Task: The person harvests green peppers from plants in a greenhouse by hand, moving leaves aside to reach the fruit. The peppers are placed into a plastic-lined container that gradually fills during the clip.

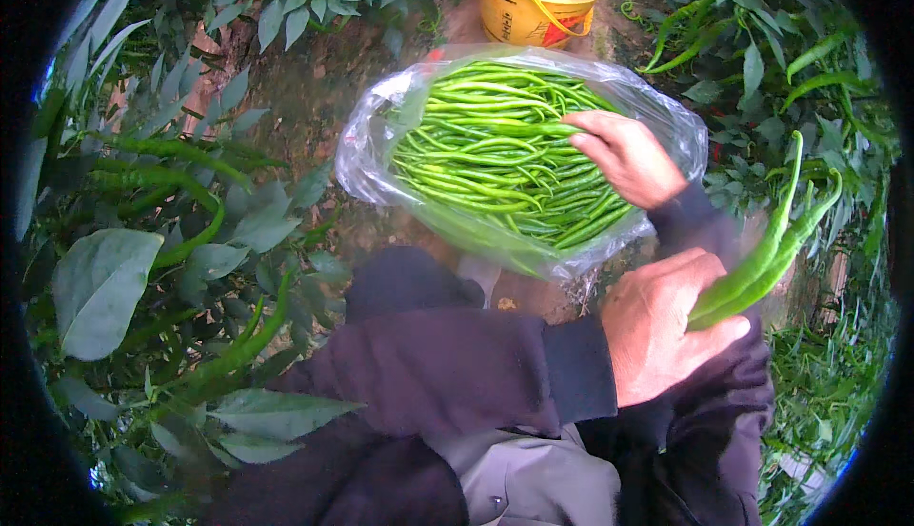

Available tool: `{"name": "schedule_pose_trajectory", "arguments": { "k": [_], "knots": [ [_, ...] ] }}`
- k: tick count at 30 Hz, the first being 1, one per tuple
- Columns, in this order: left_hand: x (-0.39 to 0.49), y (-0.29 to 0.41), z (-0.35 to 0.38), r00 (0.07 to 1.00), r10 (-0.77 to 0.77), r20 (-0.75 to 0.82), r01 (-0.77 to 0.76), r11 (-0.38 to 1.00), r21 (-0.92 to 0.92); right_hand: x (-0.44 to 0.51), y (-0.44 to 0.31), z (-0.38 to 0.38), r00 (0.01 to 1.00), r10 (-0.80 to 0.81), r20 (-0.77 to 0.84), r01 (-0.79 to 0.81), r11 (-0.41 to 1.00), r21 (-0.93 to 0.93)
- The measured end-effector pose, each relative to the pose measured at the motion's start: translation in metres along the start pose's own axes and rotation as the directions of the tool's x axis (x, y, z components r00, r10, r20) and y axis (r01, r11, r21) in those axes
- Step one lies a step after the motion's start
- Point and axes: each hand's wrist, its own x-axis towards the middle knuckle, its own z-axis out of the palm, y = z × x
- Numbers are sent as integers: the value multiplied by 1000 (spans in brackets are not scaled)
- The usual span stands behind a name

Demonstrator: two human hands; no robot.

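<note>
My left hand (664,326) is closed around a few long green chili peppers (760,269), which stick out past its thumb side toward the upper right. That arm crosses in front of my body, below the right forearm. Farther forward, my right hand (632,158) pinches the end of a green chili pepper (518,127) between thumb and fingers. This pepper lies across the top of the pile of green chili peppers (464,162). The pile fills a clear plastic bag (682,130) whose mouth is spread wide on the ground. Most peppers lie roughly side by side.
A yellow plastic bucket (514,8) with a yellow handle stands just behind the bag. Pepper plants (243,226) crowd the left side, some leaves close to my arm. More plants bearing peppers (750,62) line the right. Bare soil (307,90) runs between the rows.
</note>
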Motion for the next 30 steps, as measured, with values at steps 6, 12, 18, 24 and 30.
{"name": "schedule_pose_trajectory", "arguments": {
  "k": [6, 12, 18, 24, 30],
  "knots": [
    [6, -2, -12, 990, -142, 6, 142, 989, -39, 64, 49, 89, 980, 53, 194, -97, 970, 221],
    [13, -11, -18, 983, -182, -8, 181, 983, -33, 77, 54, 151, 999, 5, -45, -4, 1000, 29],
    [17, -13, -21, 974, -224, 18, 225, 974, -41, 65, 46, 172, 975, -32, -221, 0, 990, -144],
    [19, -13, -20, 975, -222, 9, 223, 973, -54, 63, 41, 177, 988, -120, -94, 79, 930, -358],
    [19, -15, -24, 975, -216, 54, 217, 976, -5, 62, 35, 178, 985, -130, -113, 83, 933, -351]
  ]
}}
